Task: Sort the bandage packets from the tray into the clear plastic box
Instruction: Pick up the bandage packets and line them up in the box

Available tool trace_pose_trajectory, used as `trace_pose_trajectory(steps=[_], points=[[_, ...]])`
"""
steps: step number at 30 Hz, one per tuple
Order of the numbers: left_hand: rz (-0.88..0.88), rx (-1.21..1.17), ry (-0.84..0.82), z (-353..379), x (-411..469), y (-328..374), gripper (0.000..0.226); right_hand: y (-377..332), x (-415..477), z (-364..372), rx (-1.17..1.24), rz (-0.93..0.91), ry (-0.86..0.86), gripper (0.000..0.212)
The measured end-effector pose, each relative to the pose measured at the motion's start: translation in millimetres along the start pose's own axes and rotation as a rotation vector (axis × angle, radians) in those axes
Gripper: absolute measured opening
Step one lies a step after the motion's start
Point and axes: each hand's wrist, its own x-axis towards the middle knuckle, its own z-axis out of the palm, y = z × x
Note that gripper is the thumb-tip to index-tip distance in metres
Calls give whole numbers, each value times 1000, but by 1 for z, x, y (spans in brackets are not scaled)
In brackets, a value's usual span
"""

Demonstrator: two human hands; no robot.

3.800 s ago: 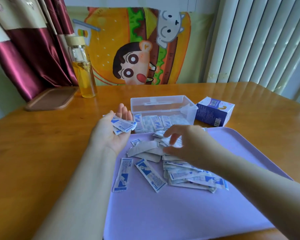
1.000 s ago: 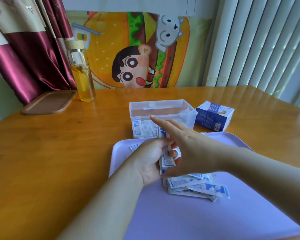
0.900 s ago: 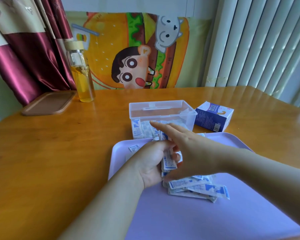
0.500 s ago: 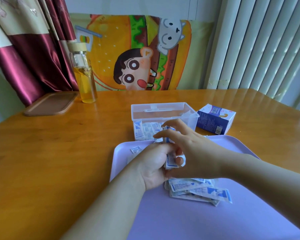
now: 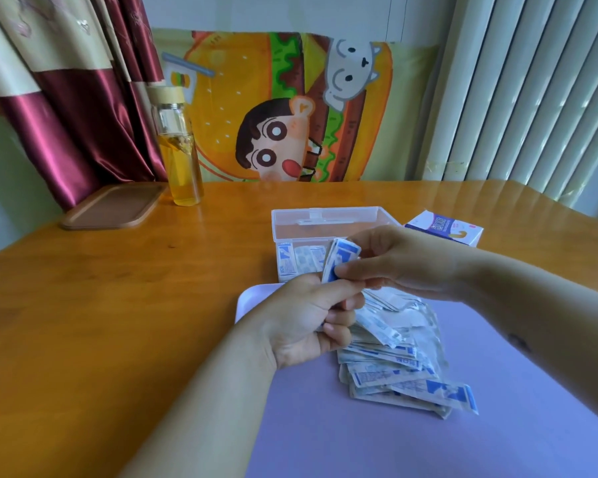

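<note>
A lilac tray (image 5: 428,439) lies on the wooden table in front of me. A loose heap of white-and-blue bandage packets (image 5: 401,367) rests on it. My left hand (image 5: 308,322) is closed around a bunch of packets above the tray's far left corner. My right hand (image 5: 404,263) pinches the upper end of that held bunch (image 5: 339,258). Just behind both hands stands the clear plastic box (image 5: 325,222), open, with several packets standing upright inside it at the front left.
A small white-and-blue carton (image 5: 446,229) lies right of the box. At the far left stand a glass bottle of yellow liquid (image 5: 180,153) and a brown wooden tray (image 5: 114,207). A cartoon cushion, curtain and blinds line the back.
Both hands have lifted the gathered bunch of packets off the tray and moved it up toward the box. The scattered packets at the tray's left are gone from there.
</note>
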Motion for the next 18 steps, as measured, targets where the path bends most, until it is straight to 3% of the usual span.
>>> trace_pose_trajectory(steps=[2,8,11,16,18], points=[[28,-4,11,-1,-1,2,22,-6,3,4,8,-60,35,9],[190,239,222,-9,-1,8,18,-20,13,2,-347,-80,327,12],[273,391,294,-11,1,16,22,-29,19,-5,-395,-123,413,17],[431,535,401,-11,14,37,28,-36,36,-11,65,-157,376,10],[454,577,419,-13,21,45,29,-34,43,-13,114,-178,396,11]])
